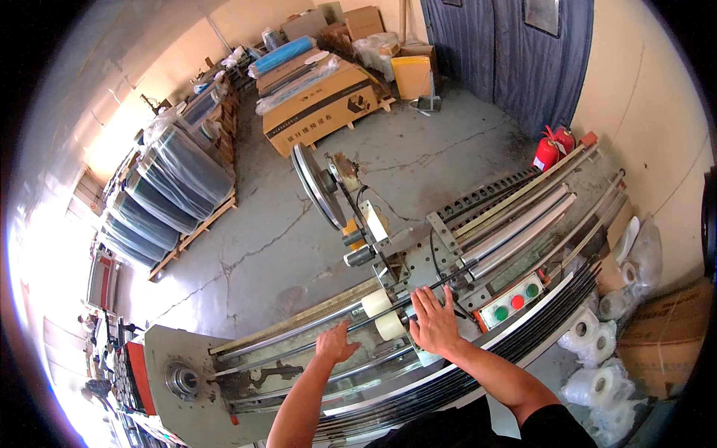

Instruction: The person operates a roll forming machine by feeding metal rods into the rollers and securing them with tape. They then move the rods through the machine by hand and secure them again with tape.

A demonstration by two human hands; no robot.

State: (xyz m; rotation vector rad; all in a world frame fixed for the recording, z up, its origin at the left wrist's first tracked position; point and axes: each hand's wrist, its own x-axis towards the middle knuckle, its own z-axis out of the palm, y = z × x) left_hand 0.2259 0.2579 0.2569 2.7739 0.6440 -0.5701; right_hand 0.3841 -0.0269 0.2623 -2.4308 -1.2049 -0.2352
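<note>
- The rod (362,322) is thin, straight, dark and smooth, with a faint shine.
- It lies lengthwise over the machine (164,355), passing between the white rollers (389,325) and under the right hand's fingers.
- The left hand (337,342) is over the rod, left of the rollers, thumb pointing right; whether it is closed on the rod, I cannot tell.
- The right hand (435,322) is spread out flat, fingers straight and apart, just right of the rollers; it clasps nothing, and I cannot tell if it presses on the rod.
- White rollers: two, short and thick, one on each side of the rod.
- Silver rollers (517,216): two, long, side by side toward the right end.
- Buttons (517,302): three on one panel, two green with one red between.
- Wheel (317,185): one, upright beyond the rollers.
- Black rods (534,319): a bundle along the near edge, too tight to count.
- Extinguishers (547,154): two, red, by the curtain (508,67).
</note>
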